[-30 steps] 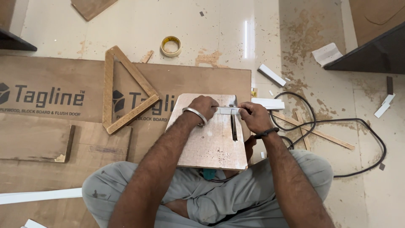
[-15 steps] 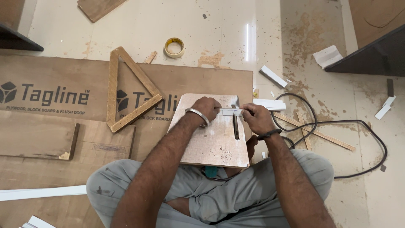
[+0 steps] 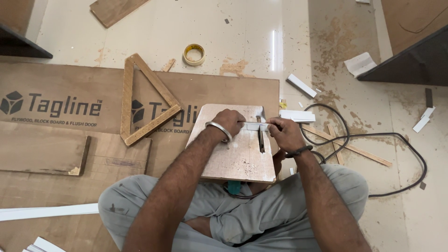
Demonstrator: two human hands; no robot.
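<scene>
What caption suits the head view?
Both hands, left and right, hold a thin white strip across a slotted plywood board.

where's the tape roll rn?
Head view, upper middle: the tape roll lies on the floor beyond the plywood sheet, just right of the wooden triangle's apex.

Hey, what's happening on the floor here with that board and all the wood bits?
A person sits cross-legged on the floor with a small plywood board on their lap. A dark slot is cut into it. Both hands, the left hand and the right hand, press a thin white strip across that slot. A wooden triangle frame, a tape roll and a black cable lie nearby.
</scene>
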